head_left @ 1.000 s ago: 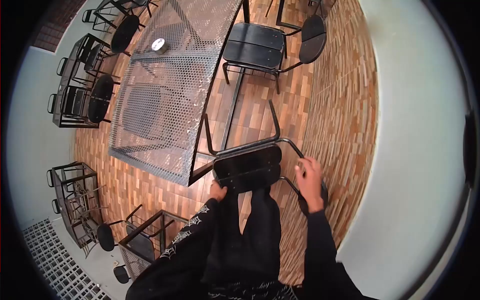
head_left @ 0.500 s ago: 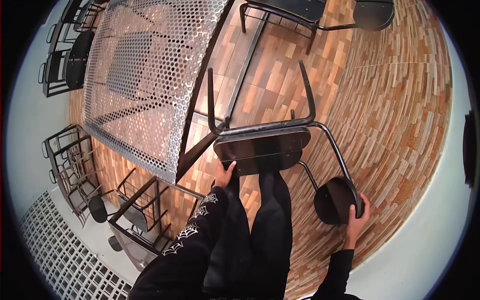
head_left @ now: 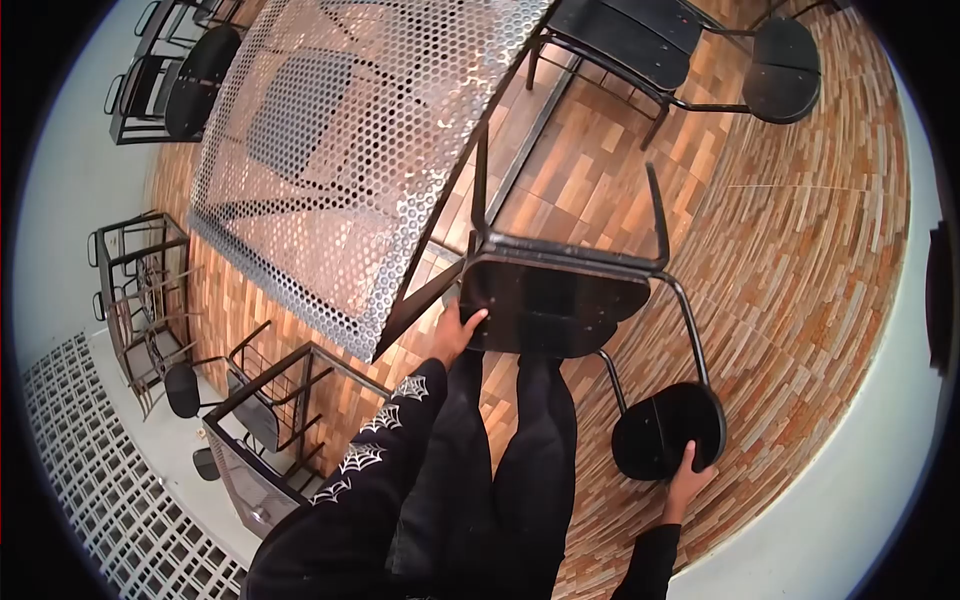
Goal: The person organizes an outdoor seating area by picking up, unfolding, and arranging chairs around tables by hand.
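Observation:
A black metal-framed chair point(head_left: 555, 305) is tipped in front of my legs, its legs pointing away from me. My left hand point(head_left: 456, 330) grips the near left corner of its seat, thumb on the flat face and fingers partly hidden at the edge. On the right, the rounded backrest point(head_left: 650, 435) hangs at the end of two bent tubes. My right hand point(head_left: 690, 482) is closed around the backrest's lower right edge, thumb lying over its face, other fingers mostly hidden.
A perforated metal table point(head_left: 330, 190) stands close by on the left. Another black chair point(head_left: 640, 40) is at the upper right. More chairs and frames point(head_left: 145, 300) line the left wall. Wood-pattern tiles point(head_left: 790, 270) cover the floor, and a pale wall point(head_left: 840, 480) curves along the right.
The view has shifted, and the chair's seat with my left hand appears further right. The backrest has swung lower and turned its face more toward me. My right hand has moved down with it.

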Demonstrator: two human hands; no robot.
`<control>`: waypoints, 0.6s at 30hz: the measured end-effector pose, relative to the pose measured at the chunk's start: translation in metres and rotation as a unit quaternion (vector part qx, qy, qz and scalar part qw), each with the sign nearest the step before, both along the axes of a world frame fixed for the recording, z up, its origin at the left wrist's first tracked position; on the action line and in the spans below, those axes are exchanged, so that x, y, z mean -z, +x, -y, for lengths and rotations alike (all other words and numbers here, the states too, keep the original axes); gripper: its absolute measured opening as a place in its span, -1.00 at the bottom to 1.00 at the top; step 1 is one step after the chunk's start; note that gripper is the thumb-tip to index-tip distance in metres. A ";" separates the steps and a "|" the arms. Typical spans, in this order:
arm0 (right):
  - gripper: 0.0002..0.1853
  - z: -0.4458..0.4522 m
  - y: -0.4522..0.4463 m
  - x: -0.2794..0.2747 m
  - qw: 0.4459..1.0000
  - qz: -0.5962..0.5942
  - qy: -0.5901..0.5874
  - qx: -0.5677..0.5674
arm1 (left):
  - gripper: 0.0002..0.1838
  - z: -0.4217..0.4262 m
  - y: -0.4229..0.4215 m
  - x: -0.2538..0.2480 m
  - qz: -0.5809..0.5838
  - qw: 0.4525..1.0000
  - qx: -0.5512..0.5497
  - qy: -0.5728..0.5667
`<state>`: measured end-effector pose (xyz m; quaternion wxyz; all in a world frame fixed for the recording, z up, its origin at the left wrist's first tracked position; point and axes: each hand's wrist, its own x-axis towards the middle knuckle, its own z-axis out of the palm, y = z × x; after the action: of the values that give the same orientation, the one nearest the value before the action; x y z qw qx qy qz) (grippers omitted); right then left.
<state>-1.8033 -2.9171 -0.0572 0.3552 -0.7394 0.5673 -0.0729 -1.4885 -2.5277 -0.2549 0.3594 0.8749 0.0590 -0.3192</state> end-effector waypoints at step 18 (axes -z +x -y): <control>-0.41 0.055 0.118 -0.018 0.999 -0.029 -0.026 -0.013 | -0.32 0.058 0.102 -0.002 0.145 0.988 -0.059 0.012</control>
<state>-1.6854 -2.9724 -0.0394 0.3204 -0.7573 0.5656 -0.0617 -1.3862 -2.5857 -0.2527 0.3719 0.9111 0.0617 -0.1668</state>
